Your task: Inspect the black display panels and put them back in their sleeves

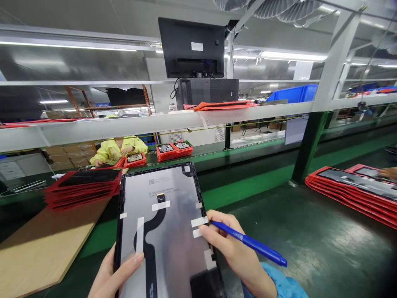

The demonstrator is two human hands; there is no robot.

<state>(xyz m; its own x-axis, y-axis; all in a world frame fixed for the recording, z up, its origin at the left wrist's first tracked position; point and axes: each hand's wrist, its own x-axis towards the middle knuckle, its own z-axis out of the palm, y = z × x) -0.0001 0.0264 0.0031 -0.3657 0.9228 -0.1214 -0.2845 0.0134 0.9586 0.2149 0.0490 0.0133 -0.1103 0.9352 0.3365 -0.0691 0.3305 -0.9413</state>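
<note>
Stack of red trays (82, 188) left on green surface (310, 240), wooden board (46, 244) beside it. Second red stack (353, 190) far right. Black monitor (191, 46) on overhead shelf; blue bin (293, 93) right of it. Co-worker in yellow sleeves (119, 150) across belt.

Our viewpoint: head-worn, above the bench, facing forward and down.
Near field: we sit close over the panel (164, 231) and both hands (left hand (111, 275), right hand (231, 248)).
Far field: shelf (155, 122) and monitor (192, 47) ahead.
Views: only one.

Both hands (114, 273) (229, 248) forward, fingers curled.
</note>
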